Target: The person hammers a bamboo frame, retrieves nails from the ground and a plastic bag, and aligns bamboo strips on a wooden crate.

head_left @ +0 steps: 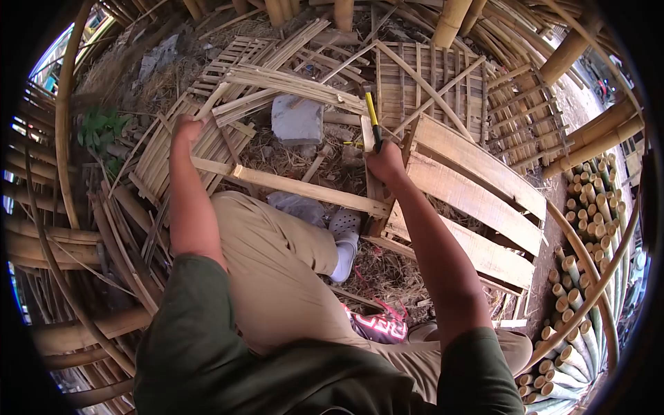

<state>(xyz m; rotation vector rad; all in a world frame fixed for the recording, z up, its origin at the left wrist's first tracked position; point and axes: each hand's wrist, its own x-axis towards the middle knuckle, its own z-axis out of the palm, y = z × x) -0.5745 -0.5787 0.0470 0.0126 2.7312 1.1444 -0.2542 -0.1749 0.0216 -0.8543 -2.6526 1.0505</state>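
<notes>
The yellow-handled tool stands near the middle of the view, clenched in the right hand, its black grip filling the fist and its yellow shaft pointing away from the body; its far end is too small to make out. The left hand is closed on the end of a pale bamboo strip, though its fingertips are hidden.

Just beside the right forearm, the edge of a slatted wooden crate limits room on that side; its flat, rough-sawn boards are set apart by long dark gaps. A straight bamboo slat, with a raised node, runs from near the left forearm to the crate, crossing just beyond the bent knee. Between the hands lies a shallow pocket of straw-littered ground, partly taken up by a blocky grey stone with a flat face.

Farther out, a square lattice panel with crossed braces borders the space ahead. At the far right, round-ended bamboo poles lie stacked, smooth and hollow.
</notes>
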